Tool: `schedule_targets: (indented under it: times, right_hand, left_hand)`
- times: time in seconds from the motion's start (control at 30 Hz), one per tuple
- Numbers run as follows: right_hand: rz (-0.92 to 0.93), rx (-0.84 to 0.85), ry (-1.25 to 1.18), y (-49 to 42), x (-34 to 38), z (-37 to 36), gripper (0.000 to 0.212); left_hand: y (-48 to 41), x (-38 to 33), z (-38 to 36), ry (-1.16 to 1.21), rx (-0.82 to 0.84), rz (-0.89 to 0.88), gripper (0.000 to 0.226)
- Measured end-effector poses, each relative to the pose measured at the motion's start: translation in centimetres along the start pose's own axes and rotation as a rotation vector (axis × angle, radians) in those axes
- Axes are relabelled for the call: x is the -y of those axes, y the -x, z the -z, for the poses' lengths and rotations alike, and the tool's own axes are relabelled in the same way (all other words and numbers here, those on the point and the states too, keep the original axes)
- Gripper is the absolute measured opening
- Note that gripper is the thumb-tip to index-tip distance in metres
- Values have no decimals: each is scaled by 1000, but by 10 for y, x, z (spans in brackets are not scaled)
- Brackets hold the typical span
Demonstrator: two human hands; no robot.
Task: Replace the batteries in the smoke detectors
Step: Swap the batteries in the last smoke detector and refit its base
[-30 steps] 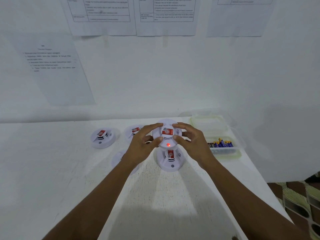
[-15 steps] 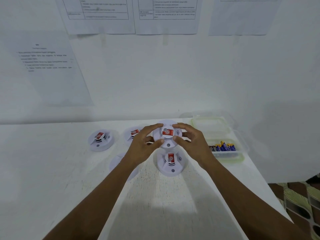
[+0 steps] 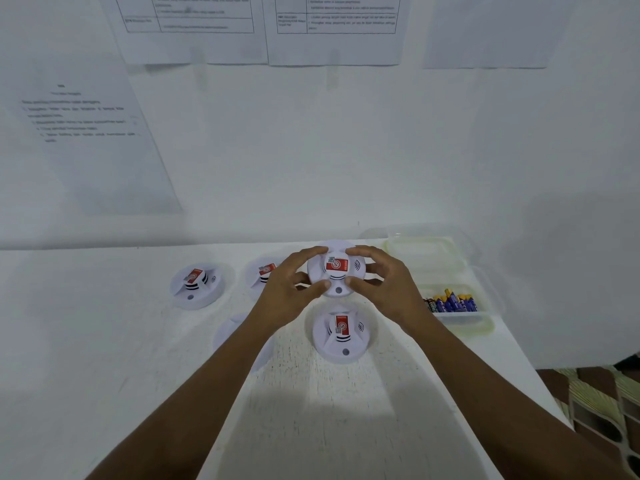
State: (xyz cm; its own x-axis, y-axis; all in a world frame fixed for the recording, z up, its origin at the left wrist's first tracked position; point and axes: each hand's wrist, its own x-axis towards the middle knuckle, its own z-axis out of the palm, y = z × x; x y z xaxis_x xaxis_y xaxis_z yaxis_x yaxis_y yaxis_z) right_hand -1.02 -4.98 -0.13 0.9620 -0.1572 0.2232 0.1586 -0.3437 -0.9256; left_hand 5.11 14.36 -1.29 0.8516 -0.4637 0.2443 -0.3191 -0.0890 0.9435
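Observation:
A round white smoke detector (image 3: 336,270) with a red label is held above the white table, face towards me. My left hand (image 3: 289,289) grips its left rim and my right hand (image 3: 384,284) grips its right rim, thumbs on the near edge. Its small indicator near the bottom is dark. Another detector (image 3: 341,336) lies on the table just below it. Two more detectors (image 3: 196,284) (image 3: 259,273) lie to the left, the second partly hidden by my left hand. A fifth white round piece (image 3: 230,336) is mostly covered by my left forearm.
An open clear plastic box (image 3: 462,322) at the right table edge holds several blue and yellow batteries (image 3: 452,301); its lid (image 3: 420,251) lies behind. The white table (image 3: 86,341) ends at the right near a patterned floor (image 3: 602,403). Printed sheets hang on the wall.
The red light on the held detector, lit a second ago, has gone dark. Both hands keep their grip and the detector has barely shifted.

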Motion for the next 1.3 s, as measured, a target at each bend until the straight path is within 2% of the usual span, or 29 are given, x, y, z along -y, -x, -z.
schedule_targets:
  times: [0.4, 0.67, 1.03, 1.17, 1.3]
  right_hand:
    - [13, 8, 20, -5, -4, -1, 45]
    - [-12, 11, 46, -11, -7, -3, 44]
    - [-21, -28, 96, -18, -19, -10, 43]
    - [-142, -78, 159, -32, -27, -18, 41]
    - [-206, -102, 220, -43, -37, -24, 35]
  left_hand:
    - [-4, 1, 0, 6, 5, 0, 49]
    - [-7, 2, 0, -83, -24, -80, 49]
    - [-17, 24, -5, -140, -41, -60, 45]
    - [-32, 34, -16, -302, -65, 24, 46]
    - [-43, 42, -24, -333, -28, 116, 45]
